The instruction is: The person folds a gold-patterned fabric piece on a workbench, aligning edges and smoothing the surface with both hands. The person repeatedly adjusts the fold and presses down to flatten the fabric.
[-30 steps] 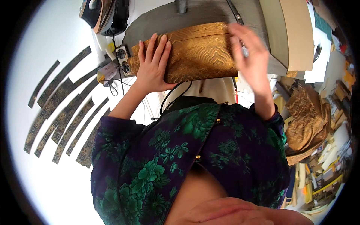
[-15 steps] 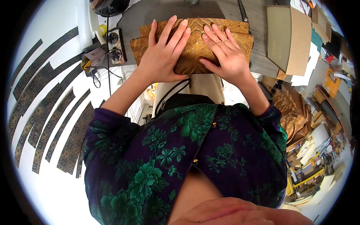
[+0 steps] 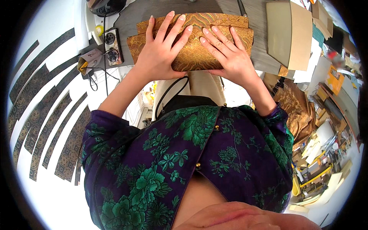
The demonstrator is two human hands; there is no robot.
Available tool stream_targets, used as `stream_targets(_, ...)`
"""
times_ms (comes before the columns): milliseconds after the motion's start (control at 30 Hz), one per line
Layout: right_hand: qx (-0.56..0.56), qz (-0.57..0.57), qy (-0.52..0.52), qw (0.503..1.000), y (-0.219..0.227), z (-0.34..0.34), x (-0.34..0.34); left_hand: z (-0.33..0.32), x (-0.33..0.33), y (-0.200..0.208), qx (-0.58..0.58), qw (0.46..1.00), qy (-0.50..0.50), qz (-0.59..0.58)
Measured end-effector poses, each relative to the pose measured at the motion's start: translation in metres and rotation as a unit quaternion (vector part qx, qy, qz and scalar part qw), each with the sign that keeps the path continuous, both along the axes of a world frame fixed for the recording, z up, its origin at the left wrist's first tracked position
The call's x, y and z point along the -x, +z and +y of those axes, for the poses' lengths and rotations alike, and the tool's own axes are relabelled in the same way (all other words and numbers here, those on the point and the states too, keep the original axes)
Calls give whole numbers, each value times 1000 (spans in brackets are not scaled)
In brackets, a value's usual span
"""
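Note:
A piece of gold brocade fabric [image 3: 191,51] with a wavy cloud-like pattern lies on the grey wooden table [image 3: 145,9]. Behind its far edge another gold brocade layer [image 3: 239,18] shows; whether the two are joined I cannot tell. Flat across the left half rests my left hand [image 3: 160,50], fingers spread and thumb at the near edge. My right hand [image 3: 233,55] lies on the right half, fingers stretched out, with its thumb also by the near edge. Neither hand grips anything visible, and the palms cover parts of the cloth.
On the table's left stands a power strip [image 3: 113,46] with cables, beside a small pouch-like packet [image 3: 90,61]. A beige box [image 3: 287,36] sits at the right. Dark patterned strips [image 3: 42,103] spread over the white surface at left. Brown-gold cloth [image 3: 293,107] hangs at right.
My right thumb has moved from on top of the brocade to its near edge. Both hands have shifted slightly over the cloth. The whole view has moved a little.

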State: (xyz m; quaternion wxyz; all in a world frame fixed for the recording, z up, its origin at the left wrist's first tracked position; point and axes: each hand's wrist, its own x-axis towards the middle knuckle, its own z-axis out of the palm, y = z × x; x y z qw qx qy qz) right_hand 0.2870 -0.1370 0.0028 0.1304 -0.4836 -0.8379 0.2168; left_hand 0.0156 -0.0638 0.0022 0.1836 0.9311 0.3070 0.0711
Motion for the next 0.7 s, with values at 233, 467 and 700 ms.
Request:
stream_targets(233,-18,10,-4,1000,-3,-4,-2,2,0,3,10,1000,-14,4)
stream_targets(467,-15,7,-10,1000,-3,-3,-2,2,0,6,11,1000,-23,11)
stream_targets(700,-19,10,-11,1000,-2,-3,-2,2,0,4,6,1000,-19,2)
